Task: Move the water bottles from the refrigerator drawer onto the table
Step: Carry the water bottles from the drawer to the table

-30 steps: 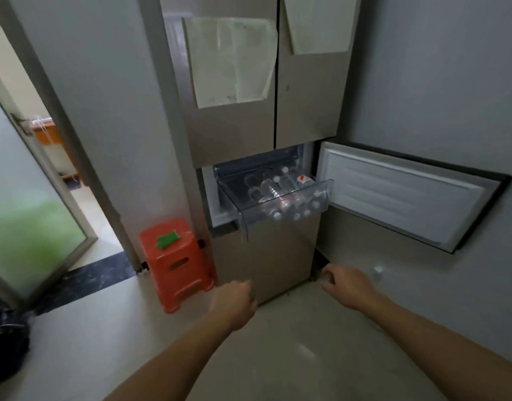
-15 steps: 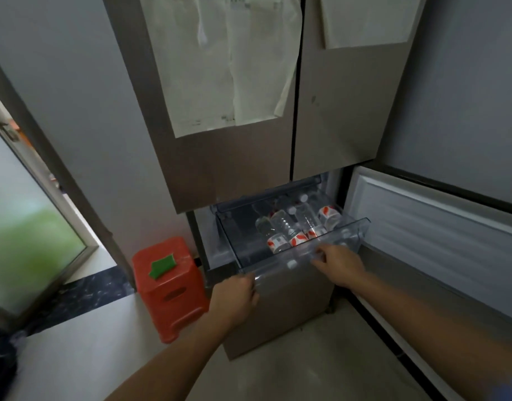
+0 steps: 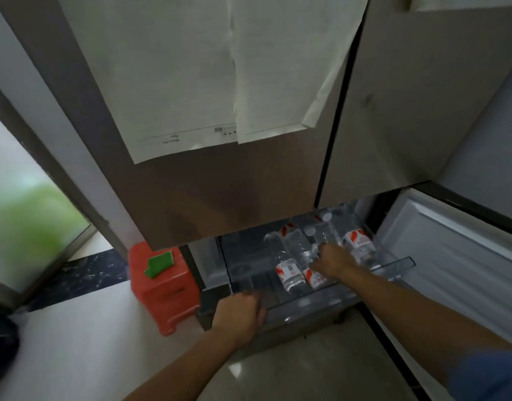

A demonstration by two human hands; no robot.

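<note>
Water bottles (image 3: 359,244), clear with red-and-white labels, lying on their sides in the pulled-out clear drawer (image 3: 393,267), at 4 o'clock in the view. Reaching in from 5 o'clock, right grip (image 3: 334,260), fingers and thumb curled round the middle bottle (image 3: 301,248); blurred, so firmness of hold hard to judge. At 7 o'clock of the bottles, left grip (image 3: 240,314), fingers hooked over the drawer's front rim near its left corner. At 12 o'clock, closed refrigerator doors (image 3: 408,111) with paper sheets (image 3: 191,82) hanging on the left one. At 3 o'clock of the drawer, open lower door (image 3: 466,256), white inside. At 9 o'clock, red stool (image 3: 167,296) on the floor, green item (image 3: 159,263) on top.
</note>
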